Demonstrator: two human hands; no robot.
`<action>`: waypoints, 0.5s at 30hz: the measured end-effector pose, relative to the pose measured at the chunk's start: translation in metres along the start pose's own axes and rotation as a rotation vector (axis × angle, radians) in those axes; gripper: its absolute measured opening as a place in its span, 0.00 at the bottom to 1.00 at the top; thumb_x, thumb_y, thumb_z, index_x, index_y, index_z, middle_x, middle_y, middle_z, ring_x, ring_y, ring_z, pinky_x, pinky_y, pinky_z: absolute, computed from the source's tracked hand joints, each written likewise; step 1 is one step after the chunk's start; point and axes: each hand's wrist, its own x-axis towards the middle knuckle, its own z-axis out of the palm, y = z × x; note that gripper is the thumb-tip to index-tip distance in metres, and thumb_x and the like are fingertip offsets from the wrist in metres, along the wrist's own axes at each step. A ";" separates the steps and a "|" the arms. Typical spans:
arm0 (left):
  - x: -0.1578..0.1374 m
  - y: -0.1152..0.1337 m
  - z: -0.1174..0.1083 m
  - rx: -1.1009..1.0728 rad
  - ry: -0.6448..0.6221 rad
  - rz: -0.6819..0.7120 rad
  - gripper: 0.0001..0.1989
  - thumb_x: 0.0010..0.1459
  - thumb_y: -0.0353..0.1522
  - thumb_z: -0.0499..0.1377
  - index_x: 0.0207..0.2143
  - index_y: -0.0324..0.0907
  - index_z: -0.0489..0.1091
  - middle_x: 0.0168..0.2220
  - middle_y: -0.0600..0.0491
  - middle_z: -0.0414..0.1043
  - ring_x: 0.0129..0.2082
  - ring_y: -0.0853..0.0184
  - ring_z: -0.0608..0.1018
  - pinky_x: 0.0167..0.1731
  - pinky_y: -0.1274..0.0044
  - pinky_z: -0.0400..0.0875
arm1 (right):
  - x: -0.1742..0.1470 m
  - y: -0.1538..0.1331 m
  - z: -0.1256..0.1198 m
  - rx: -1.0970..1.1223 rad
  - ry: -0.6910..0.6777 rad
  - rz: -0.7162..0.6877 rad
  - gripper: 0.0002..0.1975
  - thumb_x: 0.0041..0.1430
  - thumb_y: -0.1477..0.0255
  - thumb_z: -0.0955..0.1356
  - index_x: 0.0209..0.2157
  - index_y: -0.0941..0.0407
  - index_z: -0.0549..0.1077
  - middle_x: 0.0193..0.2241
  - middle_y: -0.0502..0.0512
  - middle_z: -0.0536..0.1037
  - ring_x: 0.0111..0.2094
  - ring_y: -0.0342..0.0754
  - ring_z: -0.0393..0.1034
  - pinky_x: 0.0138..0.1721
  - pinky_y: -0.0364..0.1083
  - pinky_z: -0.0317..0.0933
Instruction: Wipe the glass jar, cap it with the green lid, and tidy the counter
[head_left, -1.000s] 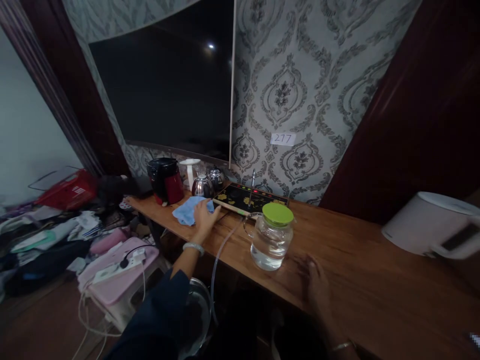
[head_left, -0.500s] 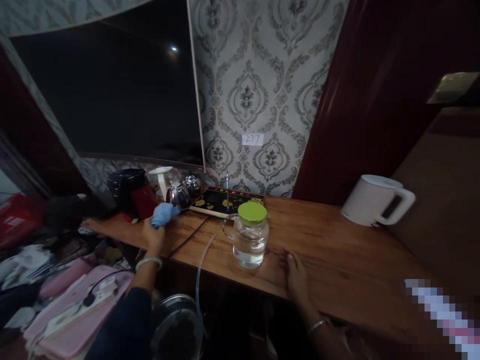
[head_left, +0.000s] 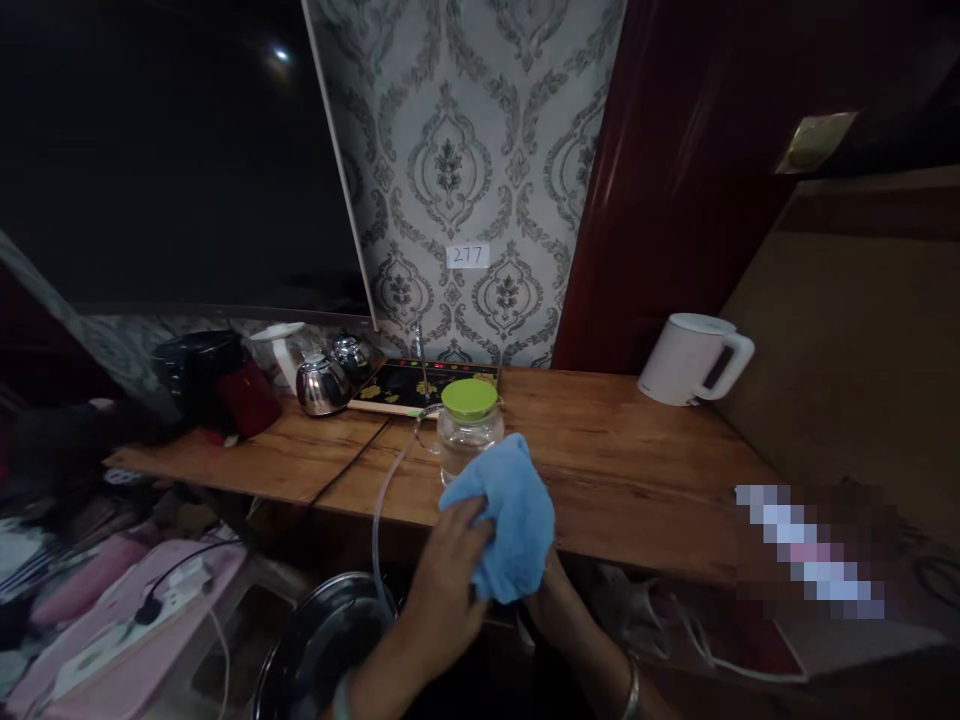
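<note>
A light blue cloth (head_left: 514,515) is held up in front of me, just above the table's front edge. My left hand (head_left: 450,565) grips its left side with bent fingers. On the other side my right hand (head_left: 553,590) meets the cloth from below; its fingers are hidden behind the fabric. Right behind the cloth stands a clear glass jug (head_left: 457,440) with water inside and a green lid (head_left: 469,398). The cloth covers the jug's lower right part in my view.
On the wooden table (head_left: 607,460) are a white electric kettle (head_left: 684,358) at right, a black cooktop panel (head_left: 405,385) with a thin spout and hose (head_left: 379,510), metal teapots (head_left: 322,385), and a black-and-red appliance (head_left: 225,385). Below lie a basin (head_left: 322,640) and a power strip (head_left: 135,625).
My left hand has brought the cloth from the table's left side to the front of the jug. My right hand has left the tabletop and joined it there. The view has shifted right.
</note>
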 end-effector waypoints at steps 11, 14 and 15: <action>0.083 -0.065 -0.028 -0.112 0.367 -0.284 0.15 0.61 0.37 0.58 0.49 0.44 0.72 0.51 0.45 0.74 0.52 0.58 0.75 0.54 0.63 0.70 | 0.045 -0.095 -0.025 -0.384 0.250 -0.328 0.19 0.50 0.64 0.72 0.45 0.53 0.77 0.40 0.55 0.80 0.43 0.56 0.73 0.48 0.55 0.67; 0.114 -0.099 -0.029 -0.120 0.384 -0.346 0.18 0.59 0.40 0.59 0.50 0.43 0.71 0.52 0.44 0.73 0.53 0.57 0.74 0.54 0.64 0.68 | 0.087 -0.128 0.013 -0.786 -0.073 -0.733 0.26 0.54 0.69 0.69 0.56 0.51 0.72 0.55 0.57 0.73 0.57 0.59 0.64 0.60 0.59 0.56; 0.123 -0.107 -0.027 -0.157 0.357 -0.359 0.18 0.60 0.40 0.57 0.49 0.42 0.71 0.51 0.44 0.74 0.52 0.57 0.75 0.53 0.64 0.69 | 0.100 -0.132 0.026 -0.921 -0.163 -0.783 0.28 0.53 0.70 0.69 0.58 0.50 0.71 0.57 0.57 0.71 0.59 0.59 0.61 0.62 0.59 0.54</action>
